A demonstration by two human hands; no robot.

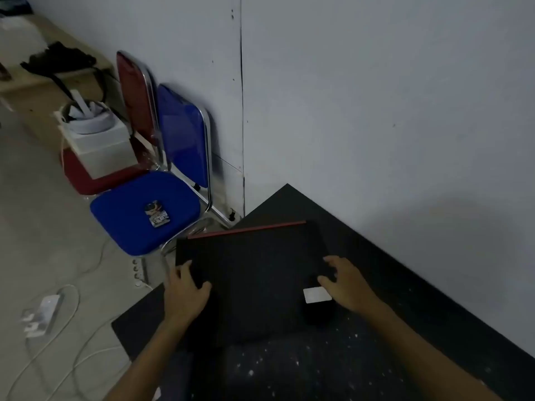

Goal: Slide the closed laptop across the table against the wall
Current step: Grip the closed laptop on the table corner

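The closed laptop point(254, 282) lies flat on the dark worktop point(419, 308), the wall point(376, 111) at two o'clock. Left hand point(185, 293) and right hand point(347, 285) rest spread-fingered on its lid, each grip apart.

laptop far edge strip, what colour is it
Red, a thin strip along the black laptop's far edge; the head view shows it.

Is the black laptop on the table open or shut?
Shut. The laptop lies flat; only its lid shows, no screen or keys.
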